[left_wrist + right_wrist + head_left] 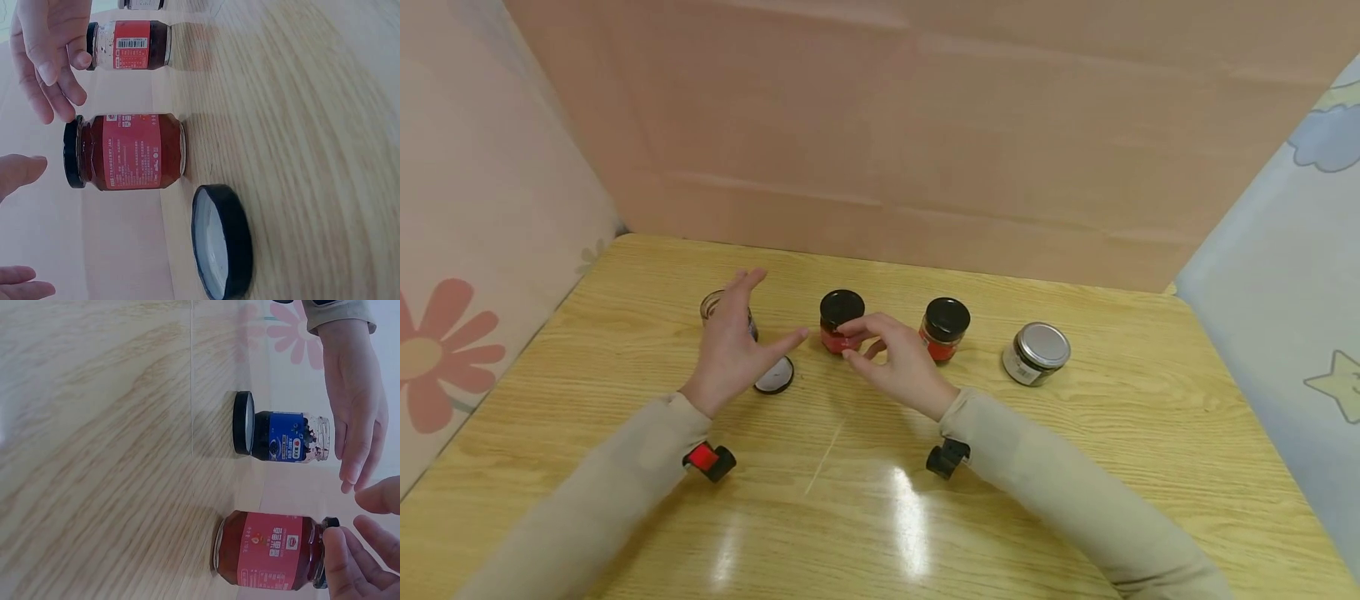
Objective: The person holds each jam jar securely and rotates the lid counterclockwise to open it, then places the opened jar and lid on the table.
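A strawberry jam jar [134, 150] with a red label and black lid stands upright on the table between the hands. My right hand [898, 362] is at its right, loosely bent fingers close by the lid; they overlap the lid in the right wrist view. To the left, my left hand [730, 354] is raised with thumb and fingers spread apart, holding nothing. Partly hidden behind it in the head view is an uncapped jar with a blue label [287, 437]. A loose black lid [774, 377] lies inner side up in front of that jar.
Right of the strawberry jar stands another red-labelled jar [945, 332] with a black lid. Farther right is a jar with a silver lid [1037, 354]. A brown covering [880, 150] rises behind the wooden table [820, 533], with patterned walls at both sides.
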`<action>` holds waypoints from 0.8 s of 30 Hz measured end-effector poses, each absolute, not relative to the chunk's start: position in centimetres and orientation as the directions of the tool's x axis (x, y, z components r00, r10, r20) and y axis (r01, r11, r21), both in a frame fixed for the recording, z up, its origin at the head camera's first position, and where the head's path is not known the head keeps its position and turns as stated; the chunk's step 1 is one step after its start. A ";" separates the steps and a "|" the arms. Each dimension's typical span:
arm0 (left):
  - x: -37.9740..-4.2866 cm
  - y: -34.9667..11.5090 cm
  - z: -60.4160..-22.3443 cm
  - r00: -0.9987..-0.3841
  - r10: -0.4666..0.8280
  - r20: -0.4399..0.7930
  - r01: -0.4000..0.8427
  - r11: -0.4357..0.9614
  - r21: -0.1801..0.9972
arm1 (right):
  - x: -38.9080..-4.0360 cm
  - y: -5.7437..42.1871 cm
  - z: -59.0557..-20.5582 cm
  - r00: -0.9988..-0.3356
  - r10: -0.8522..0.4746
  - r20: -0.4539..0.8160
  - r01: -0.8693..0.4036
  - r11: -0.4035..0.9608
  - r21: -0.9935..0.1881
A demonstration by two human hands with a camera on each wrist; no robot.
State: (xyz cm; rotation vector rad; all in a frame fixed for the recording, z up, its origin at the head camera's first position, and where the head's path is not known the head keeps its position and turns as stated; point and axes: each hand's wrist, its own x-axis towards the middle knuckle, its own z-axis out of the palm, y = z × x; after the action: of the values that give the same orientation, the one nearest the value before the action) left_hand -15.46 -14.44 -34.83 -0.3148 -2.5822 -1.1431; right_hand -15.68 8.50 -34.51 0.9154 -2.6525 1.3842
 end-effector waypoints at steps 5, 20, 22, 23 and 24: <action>-15.6 -14.1 -34.8 -0.936 0.093 0.341 0.314 0.658 0.684 | -15.8 8.7 -34.3 -0.837 -0.482 0.258 -0.485 0.437 -0.758; -15.8 -13.3 -35.3 -0.927 0.127 0.352 0.345 0.653 0.674 | -16.2 9.3 -34.2 -0.845 -0.459 0.275 -0.490 0.456 -0.743; -15.9 -13.1 -35.4 -0.926 0.134 0.353 0.351 0.651 0.673 | -16.3 9.4 -34.3 -0.845 -0.454 0.284 -0.494 0.456 -0.740; -16.0 -13.1 -35.5 -0.925 0.137 0.354 0.353 0.651 0.672 | -16.3 9.5 -34.3 -0.845 -0.450 0.290 -0.496 0.455 -0.739; -16.1 -13.0 -35.6 -0.926 0.139 0.352 0.353 0.652 0.671 | -16.4 9.5 -34.3 -0.845 -0.446 0.295 -0.499 0.458 -0.736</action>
State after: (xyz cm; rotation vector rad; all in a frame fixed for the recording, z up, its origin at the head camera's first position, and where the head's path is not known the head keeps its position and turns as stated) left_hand -16.06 -12.98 -35.55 -0.3968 -2.6022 -1.1415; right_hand -16.38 9.54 -34.35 0.8529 -2.6307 1.3590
